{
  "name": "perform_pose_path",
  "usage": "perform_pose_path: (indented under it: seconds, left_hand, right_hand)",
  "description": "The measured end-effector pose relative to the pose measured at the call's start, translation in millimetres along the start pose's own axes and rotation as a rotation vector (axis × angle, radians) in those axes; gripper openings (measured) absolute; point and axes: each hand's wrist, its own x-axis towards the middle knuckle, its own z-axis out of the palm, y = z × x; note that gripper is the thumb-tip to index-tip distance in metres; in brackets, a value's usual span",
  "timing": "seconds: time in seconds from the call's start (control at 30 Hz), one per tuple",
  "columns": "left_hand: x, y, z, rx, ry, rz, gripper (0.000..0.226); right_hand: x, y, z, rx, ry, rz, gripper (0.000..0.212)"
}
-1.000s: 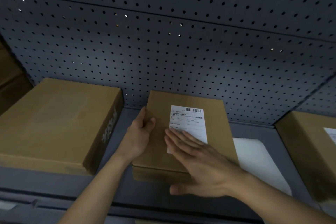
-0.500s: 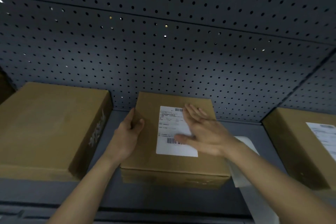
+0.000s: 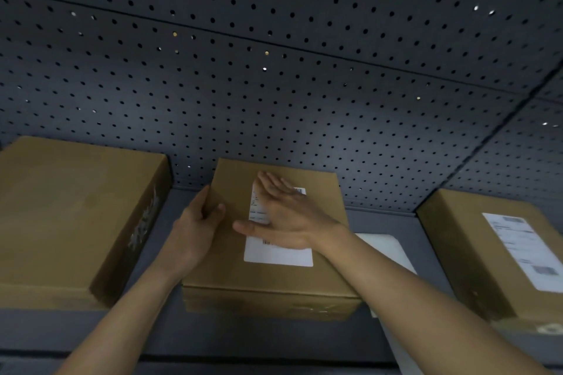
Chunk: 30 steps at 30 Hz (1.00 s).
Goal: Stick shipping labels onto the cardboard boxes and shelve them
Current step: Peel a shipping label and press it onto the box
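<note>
Label [image 3: 277,257] (on box [image 3: 268,281]): right hand [image 3: 286,216] slid leftward across it.

The middle box [image 3: 259,278] is matt brown cardboard, smooth on top, and the left box [image 3: 67,210] and right box [image 3: 466,253] look the same. Its label [image 3: 278,256] is smooth white paper, faintly glossy; the back panel [image 3: 274,106] is dark, matt perforated sheet (painted metal, by its look).

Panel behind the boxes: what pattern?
Dark grey-blue panel with rows of small round holes; head view.

Left hand [image 3: 195,231] curled, right hand [image 3: 283,213] flat.
</note>
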Motion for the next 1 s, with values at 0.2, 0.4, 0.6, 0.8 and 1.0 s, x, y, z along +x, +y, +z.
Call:
perform_pose_path:
  seconds: [0.2, 0.4, 0.6, 0.8, 1.0]
  left_hand:
    - [-1.7, 3.0, 0.5, 0.002, -0.014, -0.031, 0.052]
    - [-4.3, 9.4, 3.1, 0.029, 0.012, 0.014, 0.036]
    - [-8.4, 22.1, 1.1, -0.112, -0.019, -0.036, 0.032]
    - [-20.8, 22.4, -9.8, -0.207, -0.026, -0.087, 0.066]
    - [-49.8, 0.9, -10.0, -0.307, -0.072, -0.099, 0.032]
  right_hand:
    - [-12.9, -4.8, 11.6, 0.024, 0.049, -0.018, 0.114]
    - [-70.4, -32.2, 27.4, -0.055, 0.056, -0.138, 0.109]
    - [-84.8, -25.9, 27.2, 0.109, 0.161, -0.050, 0.098]
    - [-104.7, 21.4, 31.8, 0.687, 0.523, 0.389, 0.067]
    - [-113.7, 24.2, 57.8, 1.194, 0.544, 0.519, 0.049]
